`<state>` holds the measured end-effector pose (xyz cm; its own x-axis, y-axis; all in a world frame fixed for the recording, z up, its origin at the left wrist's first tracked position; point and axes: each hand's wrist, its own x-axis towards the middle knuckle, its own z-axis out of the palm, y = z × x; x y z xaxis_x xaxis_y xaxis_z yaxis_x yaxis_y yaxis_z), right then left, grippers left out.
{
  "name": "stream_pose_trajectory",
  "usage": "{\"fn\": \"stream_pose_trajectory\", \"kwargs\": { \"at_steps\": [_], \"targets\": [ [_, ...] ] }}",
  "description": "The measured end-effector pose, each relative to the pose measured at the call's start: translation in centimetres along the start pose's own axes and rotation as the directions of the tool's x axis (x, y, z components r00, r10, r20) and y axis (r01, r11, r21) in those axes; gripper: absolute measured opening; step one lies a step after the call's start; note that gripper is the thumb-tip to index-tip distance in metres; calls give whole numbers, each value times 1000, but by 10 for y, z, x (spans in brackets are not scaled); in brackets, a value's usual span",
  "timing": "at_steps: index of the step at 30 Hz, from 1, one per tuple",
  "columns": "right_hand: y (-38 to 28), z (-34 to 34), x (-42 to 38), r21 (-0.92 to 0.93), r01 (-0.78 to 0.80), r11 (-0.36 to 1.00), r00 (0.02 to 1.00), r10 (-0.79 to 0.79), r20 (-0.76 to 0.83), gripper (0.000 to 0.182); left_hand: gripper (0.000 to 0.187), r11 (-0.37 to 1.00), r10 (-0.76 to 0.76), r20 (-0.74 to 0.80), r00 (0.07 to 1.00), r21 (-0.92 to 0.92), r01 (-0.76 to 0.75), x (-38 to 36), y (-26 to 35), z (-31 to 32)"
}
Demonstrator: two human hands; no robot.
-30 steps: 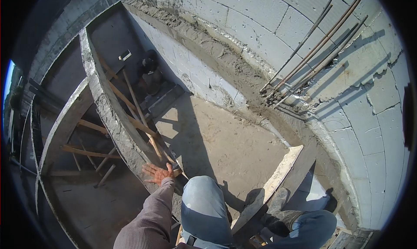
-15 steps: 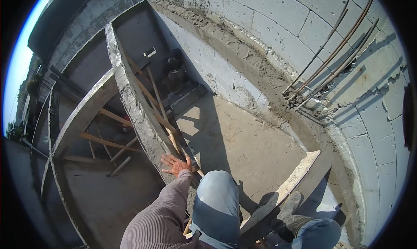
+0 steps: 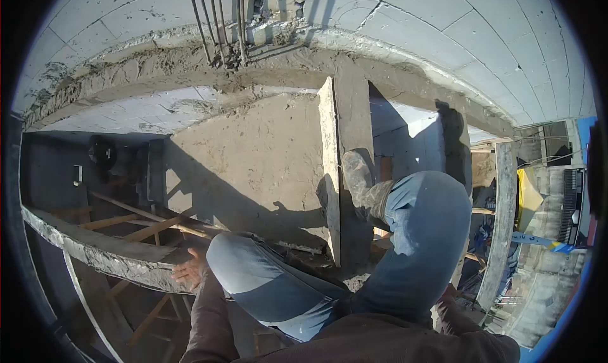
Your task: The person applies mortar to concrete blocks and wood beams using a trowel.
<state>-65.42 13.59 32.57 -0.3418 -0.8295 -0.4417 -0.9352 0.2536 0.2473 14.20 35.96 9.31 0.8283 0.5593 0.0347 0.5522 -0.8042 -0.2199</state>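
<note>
My left hand (image 3: 190, 269) rests on the concrete beam (image 3: 136, 267), its fingers stretched out and nothing held. Beside it rises my left knee in blue jeans. Only a small piece of my right hand (image 3: 447, 294) shows, low by my right thigh, with its fingers hidden. My right boot (image 3: 358, 176), coated in mud, stands on the concrete cross-beam (image 3: 352, 119). Along that beam's left edge runs a pale, mortar-smeared board (image 3: 329, 154).
Several steel bars (image 3: 218, 24) stick up by the grey block wall (image 3: 430, 21). Lower left, wooden poles (image 3: 149, 214) cross in shadow, and a person (image 3: 104, 154) is below. Deep openings lie between the beams. Another beam (image 3: 500, 217) stands at right.
My view has swung to the right, bringing the right-hand beam and part of my right hand into sight. My left hand is still on the beam.
</note>
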Motion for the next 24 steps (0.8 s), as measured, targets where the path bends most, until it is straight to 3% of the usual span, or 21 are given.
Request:
{"fn": "stream_pose_trajectory", "kwargs": {
  "at_steps": [5, 8, 10, 11, 15, 17, 21, 22, 24],
  "targets": [
    [40, 40, -36, 1, -109, 994, 984, 108, 140, 37, 102, 985, 169, -91, 981, -31, -172, -12, -6, -9],
    [-22, -9, -70, 190, -115, 975, 988, 93, 121, 38, 98, 961, 271, -81, 959, -36, -274, -19, -2, -9],
    [-3, 12, -62, 192, -78, 978, 993, 59, 105, 40, 95, 938, 341, -66, 938, -36, -344, -23, 2, -11],
    [4, 17, -58, 75, -44, 996, 993, 35, 116, 41, 94, 925, 376, -55, 925, -38, -378, -25, 6, -11],
    [-30, -13, -66, 25, -90, 996, 991, 87, 100, 42, 89, 863, 504, 3, 864, -42, -503, -36, 20, -14],
    [-55, -36, -72, -122, -116, 986, 985, 130, 111, 43, 87, 822, 569, 34, 822, -47, -567, -42, 29, -16],
    [-45, -33, -74, -46, -118, 992, 991, 121, 61, 44, 82, 734, 679, 99, 727, -70, -676, -50, 39, -18],
    [-2, 14, -58, -27, -91, 996, 996, 91, -6, 44, 81, 707, 706, 117, 698, -75, -703, -52, 42, -20],
    [-12, 1, -75, -45, -117, 992, 993, 116, -21, 44, 78, 652, 756, 152, 636, -94, -752, -58, 48, -20]
  ]
}}
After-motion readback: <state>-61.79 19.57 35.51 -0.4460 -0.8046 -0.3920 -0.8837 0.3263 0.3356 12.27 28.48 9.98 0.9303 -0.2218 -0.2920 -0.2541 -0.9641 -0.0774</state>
